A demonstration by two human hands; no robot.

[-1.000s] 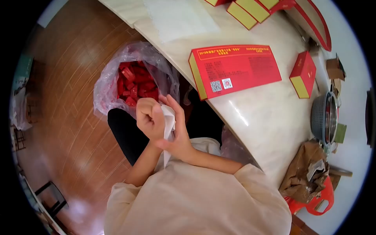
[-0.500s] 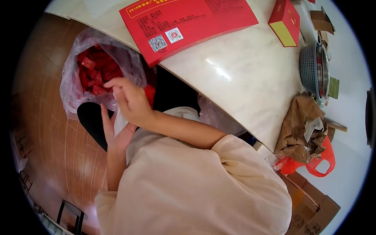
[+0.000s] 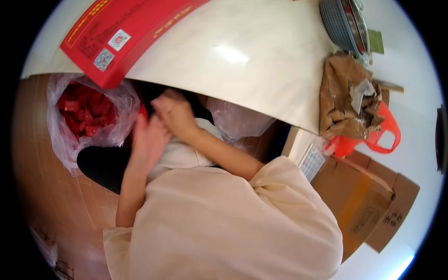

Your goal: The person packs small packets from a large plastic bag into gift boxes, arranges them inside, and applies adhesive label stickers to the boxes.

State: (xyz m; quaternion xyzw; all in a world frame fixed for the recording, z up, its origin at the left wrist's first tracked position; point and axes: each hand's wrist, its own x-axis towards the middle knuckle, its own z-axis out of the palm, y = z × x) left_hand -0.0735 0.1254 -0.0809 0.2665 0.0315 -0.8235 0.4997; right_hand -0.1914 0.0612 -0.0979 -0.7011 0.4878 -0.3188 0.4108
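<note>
My left hand (image 3: 151, 142) is held up in front of my lap, blurred by motion, its fingers stretched out and meeting my right hand. Curled closed against it is my right hand (image 3: 175, 114), also blurred; anything inside its fingers is hidden. Both hands are over my light-coloured clothing and dark-clad legs, just below the table edge. To their left, a clear plastic bag (image 3: 58, 140) stands open with several small red packets (image 3: 88, 112) in it. A large red box (image 3: 109, 44) with printed text and two square codes overhangs the table edge above the bag.
The pale, glossy table (image 3: 261, 79) spans the top. On its right are a grey basket (image 3: 337, 28), crumpled brown paper (image 3: 343, 93) and a red plastic bag (image 3: 387, 128). Cardboard boxes (image 3: 359, 200) stand at lower right. Another clear plastic bag (image 3: 238, 119) is under the table edge.
The view has swung, shifting the table and bag. My hands have come together, nearer my lap and away from the bag. The thin white piece seen between them earlier no longer shows.
</note>
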